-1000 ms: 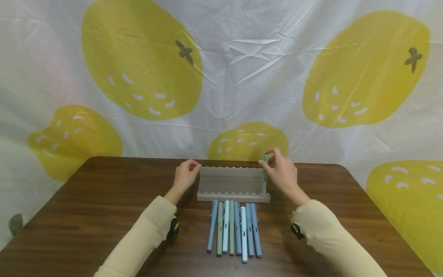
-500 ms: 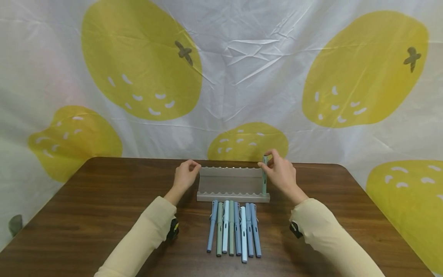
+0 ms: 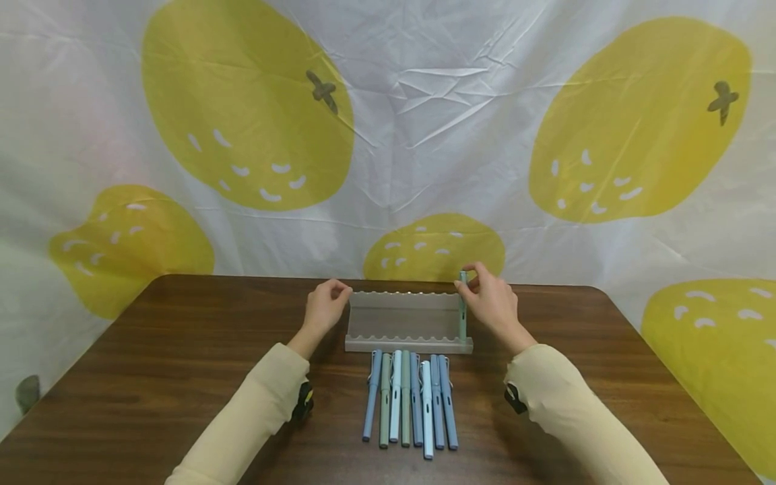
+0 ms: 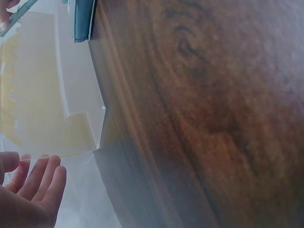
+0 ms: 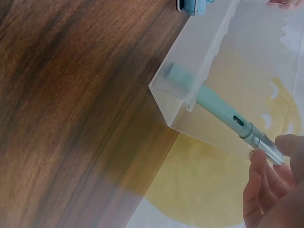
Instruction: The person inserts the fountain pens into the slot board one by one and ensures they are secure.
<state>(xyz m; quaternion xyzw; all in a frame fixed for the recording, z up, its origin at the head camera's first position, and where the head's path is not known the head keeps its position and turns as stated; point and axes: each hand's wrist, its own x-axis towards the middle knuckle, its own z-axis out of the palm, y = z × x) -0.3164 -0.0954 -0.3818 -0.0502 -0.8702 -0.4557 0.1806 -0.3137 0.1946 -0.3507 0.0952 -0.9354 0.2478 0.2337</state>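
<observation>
Both forearms (image 3: 248,407) stretched forward, left grip (image 3: 324,310) pinching, right grip (image 3: 494,306) pinching

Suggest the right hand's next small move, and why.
Probably settle the green pen against the back edge of the translucent rack, then let go: the right hand pinches the pen's upper end, and its lower end sits behind the front lip. The left hand is at the rack's upper left corner. Pen-to-edge contact is unclear.
</observation>
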